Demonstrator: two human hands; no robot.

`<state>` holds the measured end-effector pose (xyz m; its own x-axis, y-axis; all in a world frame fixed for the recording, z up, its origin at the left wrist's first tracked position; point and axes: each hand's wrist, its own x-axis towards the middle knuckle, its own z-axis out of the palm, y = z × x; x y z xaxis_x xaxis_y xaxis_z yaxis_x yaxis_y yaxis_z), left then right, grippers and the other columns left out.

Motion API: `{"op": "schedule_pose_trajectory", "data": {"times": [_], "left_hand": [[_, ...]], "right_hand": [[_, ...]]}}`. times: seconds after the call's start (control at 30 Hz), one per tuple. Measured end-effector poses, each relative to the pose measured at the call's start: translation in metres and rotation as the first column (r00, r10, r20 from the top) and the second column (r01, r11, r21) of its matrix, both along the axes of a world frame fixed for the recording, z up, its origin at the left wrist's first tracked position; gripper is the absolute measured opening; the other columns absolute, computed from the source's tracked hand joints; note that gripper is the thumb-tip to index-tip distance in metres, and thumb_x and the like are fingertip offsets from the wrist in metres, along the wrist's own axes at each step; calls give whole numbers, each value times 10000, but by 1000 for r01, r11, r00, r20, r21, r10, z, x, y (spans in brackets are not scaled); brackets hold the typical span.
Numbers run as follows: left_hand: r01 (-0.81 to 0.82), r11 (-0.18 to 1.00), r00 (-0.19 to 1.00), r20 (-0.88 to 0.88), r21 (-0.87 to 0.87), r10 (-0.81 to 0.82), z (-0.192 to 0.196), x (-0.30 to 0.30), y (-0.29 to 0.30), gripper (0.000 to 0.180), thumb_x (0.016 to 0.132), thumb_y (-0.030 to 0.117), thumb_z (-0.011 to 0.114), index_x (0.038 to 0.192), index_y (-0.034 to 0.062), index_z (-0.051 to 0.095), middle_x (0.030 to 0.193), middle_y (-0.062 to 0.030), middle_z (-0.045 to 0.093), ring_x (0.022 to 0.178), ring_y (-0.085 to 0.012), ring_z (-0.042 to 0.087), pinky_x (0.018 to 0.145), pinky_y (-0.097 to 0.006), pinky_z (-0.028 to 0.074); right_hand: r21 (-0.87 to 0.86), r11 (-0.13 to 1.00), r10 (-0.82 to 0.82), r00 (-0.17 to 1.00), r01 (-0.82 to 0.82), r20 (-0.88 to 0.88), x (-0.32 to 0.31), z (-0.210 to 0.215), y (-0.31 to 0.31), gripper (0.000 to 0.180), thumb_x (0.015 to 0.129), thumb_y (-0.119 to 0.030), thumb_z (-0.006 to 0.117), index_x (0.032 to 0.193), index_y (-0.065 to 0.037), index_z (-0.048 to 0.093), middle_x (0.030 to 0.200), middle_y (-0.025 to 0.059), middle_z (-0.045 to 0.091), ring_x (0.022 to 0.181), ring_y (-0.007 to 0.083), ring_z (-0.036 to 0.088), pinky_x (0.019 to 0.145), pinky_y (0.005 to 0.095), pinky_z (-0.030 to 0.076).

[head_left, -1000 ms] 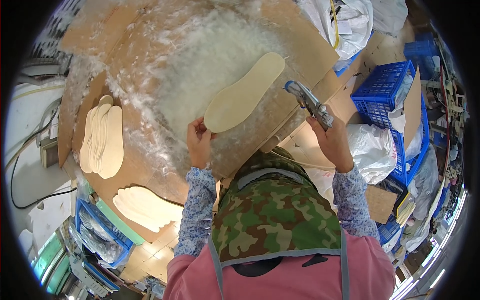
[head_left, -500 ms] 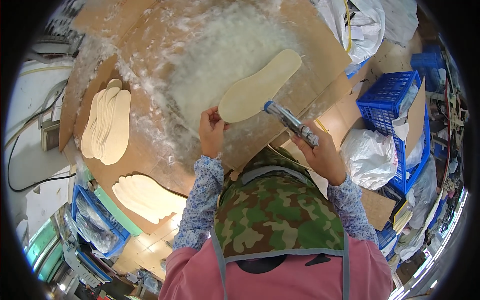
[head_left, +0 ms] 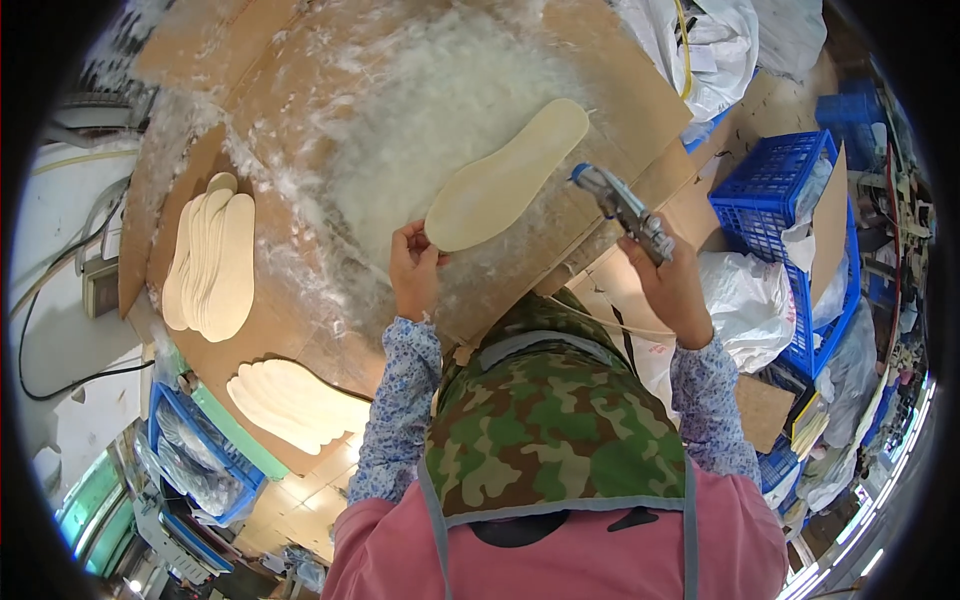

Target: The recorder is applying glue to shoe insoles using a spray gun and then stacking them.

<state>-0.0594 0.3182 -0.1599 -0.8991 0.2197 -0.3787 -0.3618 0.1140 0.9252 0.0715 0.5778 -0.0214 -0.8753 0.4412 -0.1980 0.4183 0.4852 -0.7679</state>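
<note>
A pale cream insole (head_left: 508,180) is held slanting over the cardboard, its narrower end pointing away to the right. My left hand (head_left: 414,275) is closed, pinching the insole's near left end between thumb and fingers. In my right hand (head_left: 675,290), I grip a silvery spray gun (head_left: 622,205) with a blue tip. Its tip stands a little to the right of the insole, apart from it. A thin hose (head_left: 620,325) runs behind my right hand across my front.
Cardboard (head_left: 320,330) dusted with whitish fibres covers the work surface. A stack of insoles (head_left: 212,270) lies at the left, with another fanned-out stack (head_left: 292,402) near the front edge. Blue crates (head_left: 765,190) and white plastic bags (head_left: 745,305) stand at the right; another blue crate (head_left: 205,450) is lower left.
My right hand has drawn the spray gun up and to the right, away from the insole's edge. The insole, still in my left hand, has shifted slightly left.
</note>
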Motion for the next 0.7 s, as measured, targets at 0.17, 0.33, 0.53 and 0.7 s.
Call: {"op": "schedule_pose_trajectory", "data": {"times": [0.17,0.33,0.53,0.7], "left_hand": [[13,1000,1000,2,-19,-13,0,0,1,321,843,-51,465,1162,-13,452,972,-72,544,824,-151,587,688,-274,538],[21,1000,1000,-12,-5,-21,3,0,1,323,846,-44,465,1168,-16,450,982,-79,544,832,-153,582,694,-274,536],[21,1000,1000,12,-4,-21,6,-1,2,317,846,-30,482,1161,-21,459,988,-81,545,842,-154,580,696,-270,532],[23,1000,1000,-7,10,-23,2,0,0,310,843,-27,492,1152,-20,469,988,-83,555,852,-158,584,696,-268,531]], "right_hand": [[66,995,-62,986,73,-157,0,-7,12,194,862,-116,610,994,17,558,623,118,530,539,162,479,511,298,397],[53,996,-69,995,73,-77,8,-1,4,185,858,-117,612,982,5,548,625,134,532,541,211,495,517,313,404],[-37,999,21,999,-19,50,21,6,-27,193,839,-119,624,985,-26,539,760,175,582,663,333,554,602,365,438],[-54,982,182,981,-179,65,25,12,-48,234,827,-114,637,1012,-19,530,821,184,596,737,343,588,645,371,461]]}}
